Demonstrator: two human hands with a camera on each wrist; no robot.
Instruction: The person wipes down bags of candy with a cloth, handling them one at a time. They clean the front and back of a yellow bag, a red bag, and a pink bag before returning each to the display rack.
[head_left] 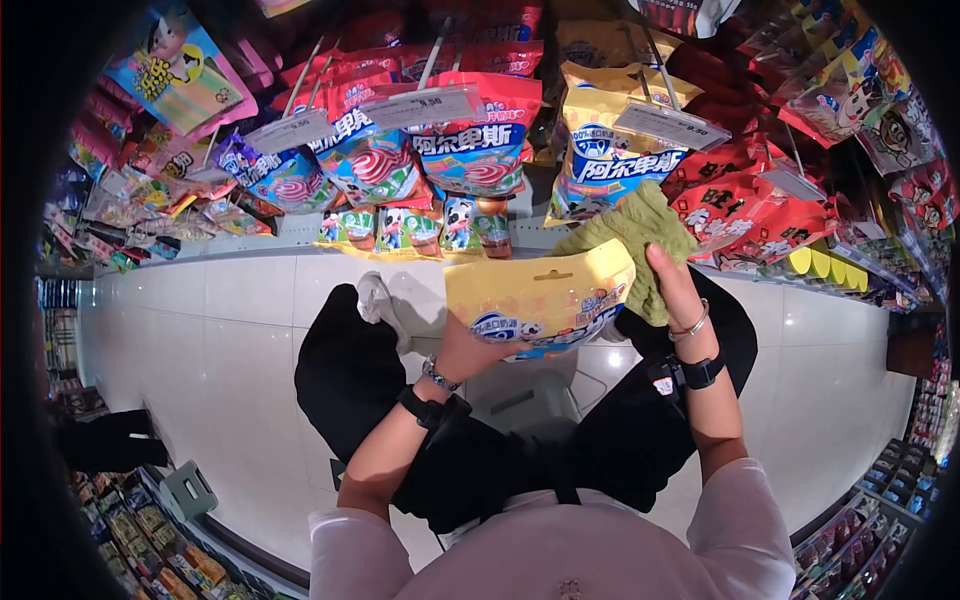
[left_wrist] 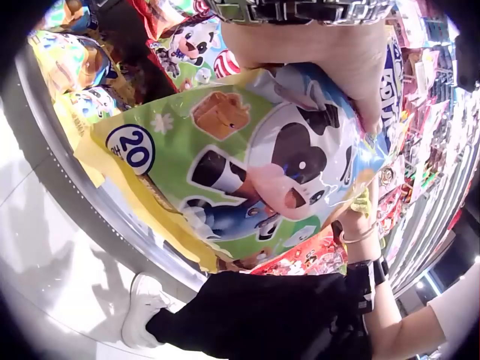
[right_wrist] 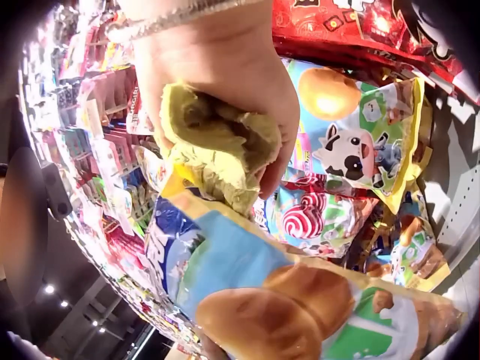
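Note:
My left hand [head_left: 475,350] grips a yellow and blue candy bag [head_left: 540,290] by its left side, in front of the shelf and above my lap. The left wrist view shows the bag's back [left_wrist: 247,165], green with a cartoon cow and a "20" badge. A crumpled green cloth [head_left: 645,230] is bunched in my right hand [head_left: 675,285], at the bag's upper right corner. Seen from the right wrist, the cloth [right_wrist: 217,150] overlaps the bag's yellow edge, with fingers curled around it.
Red bags [head_left: 470,135] and a yellow bag [head_left: 600,145] hang on hooks behind price tags [head_left: 670,122]. Smaller cow-print bags [head_left: 405,228] line the shelf's bottom. Red snack bags [head_left: 750,215] fill the right side. A grey stool [head_left: 188,490] stands on the tiled floor [head_left: 230,300].

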